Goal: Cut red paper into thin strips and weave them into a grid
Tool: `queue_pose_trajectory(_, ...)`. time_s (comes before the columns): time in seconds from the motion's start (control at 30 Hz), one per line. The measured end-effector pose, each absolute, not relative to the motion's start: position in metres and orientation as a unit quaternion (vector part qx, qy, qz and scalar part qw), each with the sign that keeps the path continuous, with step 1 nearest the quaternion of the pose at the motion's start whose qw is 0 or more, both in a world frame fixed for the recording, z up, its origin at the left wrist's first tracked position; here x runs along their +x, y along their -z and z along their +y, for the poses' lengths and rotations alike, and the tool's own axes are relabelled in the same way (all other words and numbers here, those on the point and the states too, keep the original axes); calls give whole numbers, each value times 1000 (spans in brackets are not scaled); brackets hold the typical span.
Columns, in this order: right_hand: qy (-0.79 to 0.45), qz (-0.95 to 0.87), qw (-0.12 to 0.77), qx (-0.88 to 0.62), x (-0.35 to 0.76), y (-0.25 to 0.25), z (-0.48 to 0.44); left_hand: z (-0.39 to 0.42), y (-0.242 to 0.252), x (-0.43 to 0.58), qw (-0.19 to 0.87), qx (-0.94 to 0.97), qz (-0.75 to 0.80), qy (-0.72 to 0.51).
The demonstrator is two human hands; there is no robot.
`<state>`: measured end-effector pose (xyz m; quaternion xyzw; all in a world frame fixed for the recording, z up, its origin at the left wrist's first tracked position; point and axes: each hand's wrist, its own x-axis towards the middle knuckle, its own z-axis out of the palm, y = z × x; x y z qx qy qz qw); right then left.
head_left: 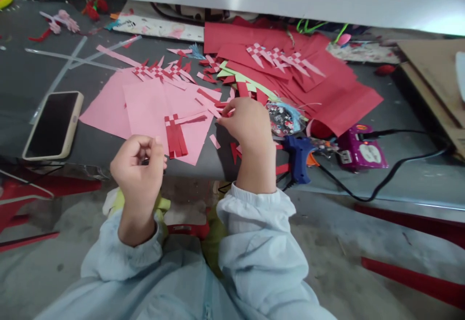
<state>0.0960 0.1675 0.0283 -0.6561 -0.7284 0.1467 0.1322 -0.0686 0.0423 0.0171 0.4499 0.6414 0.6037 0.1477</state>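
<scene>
My right hand (250, 121) reaches over the table with thumb and forefinger pinched at the end of a pink paper strip (209, 104) among loose red and pink strips. My left hand (140, 165) is curled at the table's front edge, thumb against the fingers; what it holds, if anything, I cannot make out. Between the hands, a partly woven red and pink paper piece (176, 136) lies on pink paper sheets (145, 106). Finished-looking woven pieces (160, 71) rest at the back of those sheets. A small pink scrap (214, 141) is near my right wrist.
A phone (54, 125) lies at the left beside crossed clear glue sticks (72, 58). Red paper sheets (348, 92) are piled at the back, bearing woven pieces (278, 58). A blue glue gun (300, 160), its cord, and a purple box (363, 152) sit right of my right hand.
</scene>
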Motion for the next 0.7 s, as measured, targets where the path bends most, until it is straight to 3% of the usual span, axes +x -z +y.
queue_pose_trajectory(0.7, -100, -725, 112, -672, 87, -24, 167, 42, -15, -69, 81, 489, 606, -622)
